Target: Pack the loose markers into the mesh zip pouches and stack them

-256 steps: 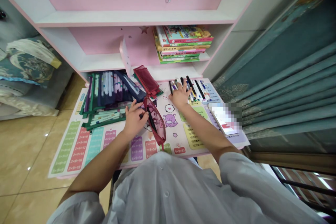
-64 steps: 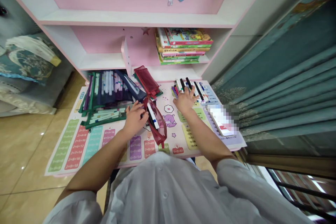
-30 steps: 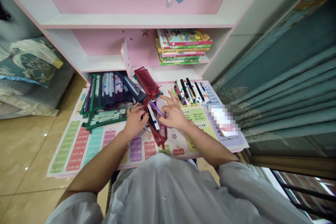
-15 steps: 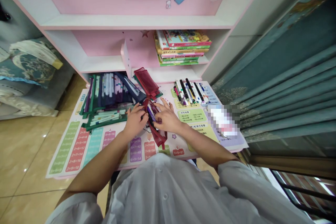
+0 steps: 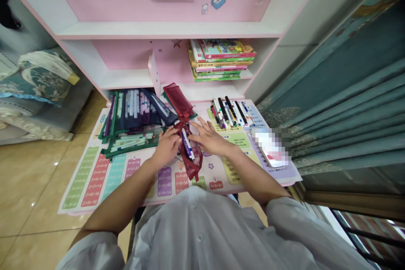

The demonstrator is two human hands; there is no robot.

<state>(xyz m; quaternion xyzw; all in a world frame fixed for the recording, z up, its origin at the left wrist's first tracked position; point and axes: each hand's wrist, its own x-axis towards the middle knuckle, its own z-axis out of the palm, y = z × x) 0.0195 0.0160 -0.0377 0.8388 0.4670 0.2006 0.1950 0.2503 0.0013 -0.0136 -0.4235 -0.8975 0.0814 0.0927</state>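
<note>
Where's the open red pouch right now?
In the head view, the open red pouch lies on the desk between the left hand and right hand, left of the loose pens.

Red pouch [image 5: 191,166] partly hidden, phone [image 5: 267,147] partly pixelated, curtain [image 5: 341,105] cut off

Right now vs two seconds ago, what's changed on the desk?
The right hand moved left from the loose pens to the red pouch, bringing a purple pen that now lies in it; whether the fingers have fully let go is unclear. The left hand stayed at the pouch; books and phone stayed put.
</note>
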